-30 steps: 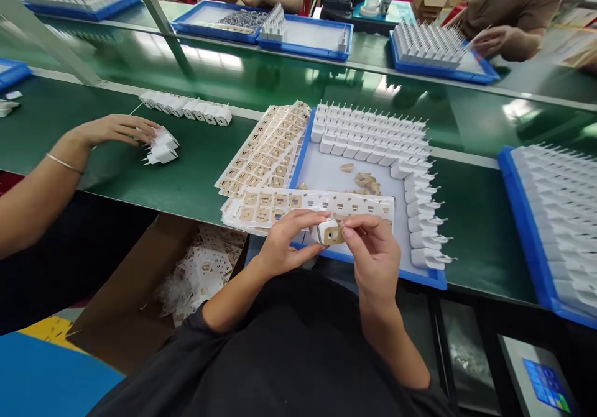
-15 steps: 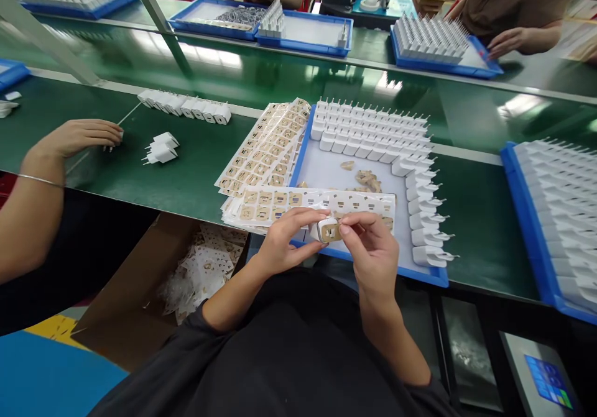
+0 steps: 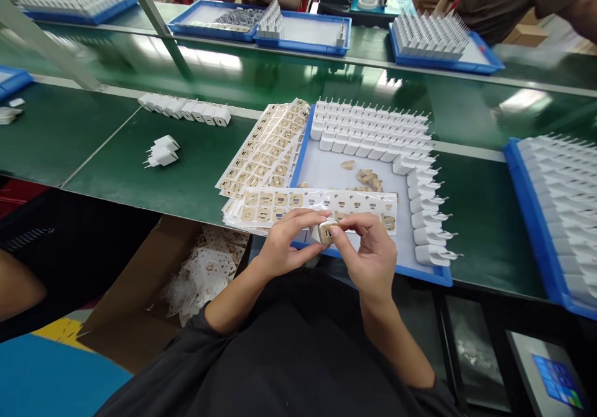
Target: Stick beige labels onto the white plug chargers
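Both hands meet just in front of the near rim of a blue tray (image 3: 303,146). The left hand (image 3: 284,243) pinches a small white charger plug (image 3: 325,232) between thumb and fingers, and the right hand (image 3: 368,249) closes on the same plug from the other side, its fingertips on the tan sticker that covers the plug's face. The plug is held in the air, above the tray's near edge and just below a strip of sticker sheet (image 3: 317,204) that lies across the tray. More sticker sheets (image 3: 268,150) fan out on the green tabletop (image 3: 93,156) to the left of the tray. Rows of white plugs (image 3: 373,131) line the tray's far and right sides, with a few loose tan stickers (image 3: 366,179) on its bare floor. A small cluster of plugs (image 3: 161,151) lies further left on the tabletop. A cardboard box (image 3: 140,286) with used backing sheets stands below the tabletop edge.
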